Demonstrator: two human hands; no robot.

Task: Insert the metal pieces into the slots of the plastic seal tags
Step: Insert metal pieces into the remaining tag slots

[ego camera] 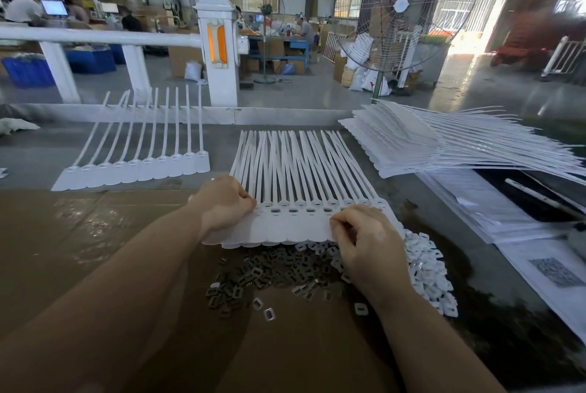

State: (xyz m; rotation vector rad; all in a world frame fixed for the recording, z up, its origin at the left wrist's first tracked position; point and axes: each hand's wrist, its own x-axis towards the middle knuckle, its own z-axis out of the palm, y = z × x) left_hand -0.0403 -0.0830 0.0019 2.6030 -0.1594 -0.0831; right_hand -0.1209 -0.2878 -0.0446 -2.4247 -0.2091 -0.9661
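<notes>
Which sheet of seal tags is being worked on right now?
On the brown cardboard, past the grey metal pieces, lies a sheet of seal tags. The left hand and right hand both rest on it, unlike the lone sheet far left.

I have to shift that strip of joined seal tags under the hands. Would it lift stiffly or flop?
The strip of seal tags probably flops: its long thin tails splay and cross unevenly. It looks light, being thin white plastic. The joined flat heads should lift together.

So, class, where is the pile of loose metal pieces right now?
In the head view, the pile of metal pieces lies on the cardboard just below the strip of seal tags, between the left hand and right hand, beside the white plastic caps.
</notes>
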